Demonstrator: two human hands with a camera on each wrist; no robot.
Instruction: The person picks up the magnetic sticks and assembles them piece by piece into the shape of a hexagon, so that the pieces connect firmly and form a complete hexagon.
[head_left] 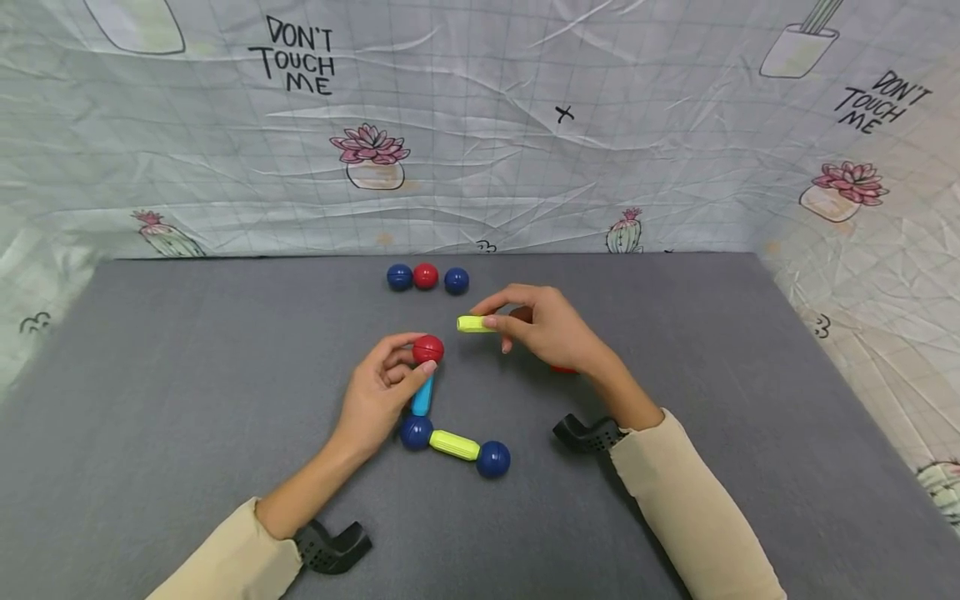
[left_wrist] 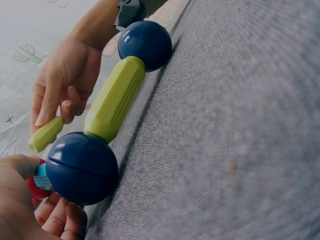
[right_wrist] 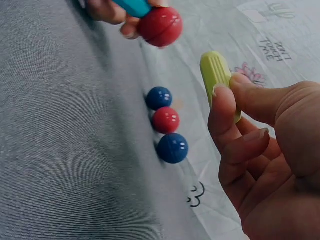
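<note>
My left hand [head_left: 378,387] pinches a red ball [head_left: 428,348] between thumb and fingers. From that ball a light-blue rod [head_left: 422,397] runs to a dark blue ball [head_left: 416,432], which a yellow-green rod [head_left: 454,445] joins to another dark blue ball [head_left: 493,459]. A loose yellow-green rod [right_wrist: 216,75] is pinched by the thumb and fingers of my right hand [head_left: 551,325]. Its free end points toward the red ball, with a gap between them in the head view. Part of a red thing [head_left: 564,368] shows under the right wrist; most of it is hidden.
Toward the back of the grey table [head_left: 225,375] lie a blue ball [head_left: 400,277], a red ball [head_left: 425,276] and another blue ball [head_left: 456,281] in a row. A printed cloth [head_left: 480,167] hangs behind the table's far edge. Both wrists carry black mounts.
</note>
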